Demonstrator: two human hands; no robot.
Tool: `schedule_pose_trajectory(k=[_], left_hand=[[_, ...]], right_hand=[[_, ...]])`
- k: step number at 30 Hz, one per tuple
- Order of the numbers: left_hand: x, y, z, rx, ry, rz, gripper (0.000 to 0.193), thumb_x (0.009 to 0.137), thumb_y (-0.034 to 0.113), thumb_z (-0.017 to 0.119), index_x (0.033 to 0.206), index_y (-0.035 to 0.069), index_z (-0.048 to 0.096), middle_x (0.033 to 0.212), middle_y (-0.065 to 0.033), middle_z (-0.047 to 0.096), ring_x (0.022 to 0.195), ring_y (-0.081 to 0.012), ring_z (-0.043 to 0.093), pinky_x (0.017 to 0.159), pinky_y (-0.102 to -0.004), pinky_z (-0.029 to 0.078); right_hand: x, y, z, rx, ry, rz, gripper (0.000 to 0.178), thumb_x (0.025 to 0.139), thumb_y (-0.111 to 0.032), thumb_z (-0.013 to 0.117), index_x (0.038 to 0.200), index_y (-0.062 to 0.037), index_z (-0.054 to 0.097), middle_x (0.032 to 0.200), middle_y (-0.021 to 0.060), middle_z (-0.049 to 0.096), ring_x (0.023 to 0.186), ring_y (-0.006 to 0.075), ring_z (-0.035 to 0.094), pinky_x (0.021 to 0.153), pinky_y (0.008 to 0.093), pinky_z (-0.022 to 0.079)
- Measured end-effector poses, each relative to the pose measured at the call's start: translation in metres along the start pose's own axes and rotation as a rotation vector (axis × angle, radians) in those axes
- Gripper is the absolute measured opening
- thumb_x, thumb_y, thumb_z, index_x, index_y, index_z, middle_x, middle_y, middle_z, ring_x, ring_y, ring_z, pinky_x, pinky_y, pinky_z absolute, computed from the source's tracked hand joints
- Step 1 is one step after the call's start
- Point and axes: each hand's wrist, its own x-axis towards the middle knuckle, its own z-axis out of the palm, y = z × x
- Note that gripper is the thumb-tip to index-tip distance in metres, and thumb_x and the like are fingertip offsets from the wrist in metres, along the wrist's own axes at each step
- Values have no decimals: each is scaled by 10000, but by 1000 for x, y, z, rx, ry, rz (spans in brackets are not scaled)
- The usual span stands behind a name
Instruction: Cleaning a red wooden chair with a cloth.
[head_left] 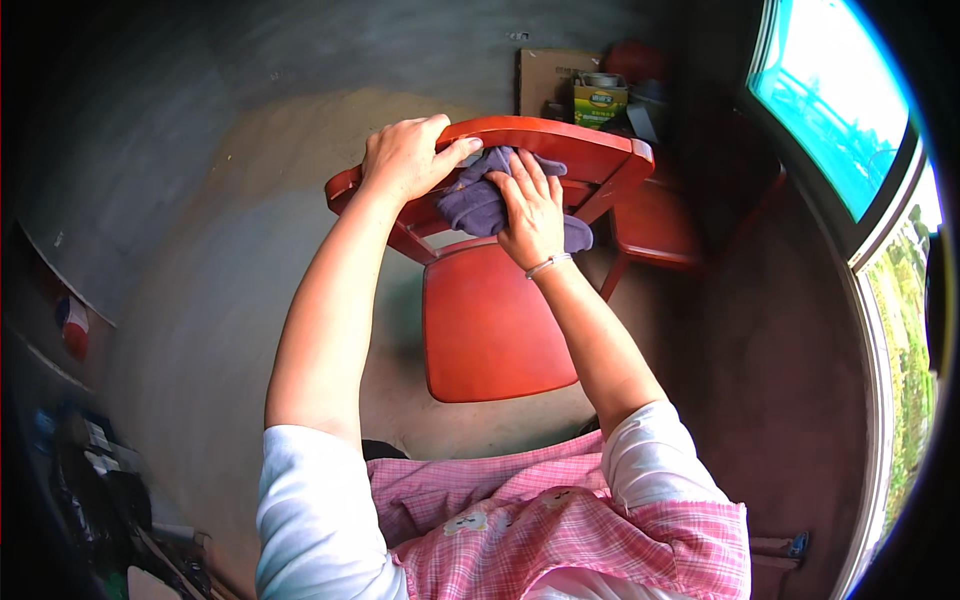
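Note:
A red wooden chair (490, 330) stands in front of me with its backrest toward me. My left hand (408, 157) grips the top rail of the backrest near its left end. My right hand (530, 208) presses a purple cloth (472, 205) against the inner side of the backrest, just below the top rail. A thin bracelet sits on my right wrist. The cloth bunches between both hands and hangs a little past my right hand.
A second red chair (655, 225) stands to the right, behind the first. A cardboard box (548, 80) and a green carton (600, 103) sit by the far wall. Windows (835, 100) line the right side. Dark clutter (90, 470) lies at the lower left on the concrete floor.

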Motion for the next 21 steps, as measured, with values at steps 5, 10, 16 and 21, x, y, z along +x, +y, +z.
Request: schedule_pose_trajectory(k=[5,10,16,21], left_hand=[[14,14,5,23,-56,2,490,802,564,532,794,80,606,752,-108,648,770,-303,626,663,-421,470],[16,16,11,19,-36,29,440,816,512,539,791,76,592,718,-115,625,722,-308,608,620,-406,440],[22,28,15,58,-46,0,454,820,532,522,797,82,584,750,-105,641,732,-318,616,621,-422,463],[23,25,18,31,-10,26,520,817,587,492,782,78,590,756,-119,641,742,-326,616,623,-424,463]], right_hand=[[-42,78,-16,-316,-77,11,415,727,-92,549,1129,-197,535,1417,53,337,1361,289,202,1079,560,100],[-67,126,-12,-348,99,227,579,633,-59,593,1196,-69,460,1387,161,325,1355,405,139,1079,568,70],[-31,65,46,443,403,506,957,648,-56,615,1409,6,38,1419,326,42,1323,497,80,1088,437,193],[-24,24,57,525,299,406,866,660,22,563,1403,-50,123,1429,279,58,1281,487,217,1013,430,344]])
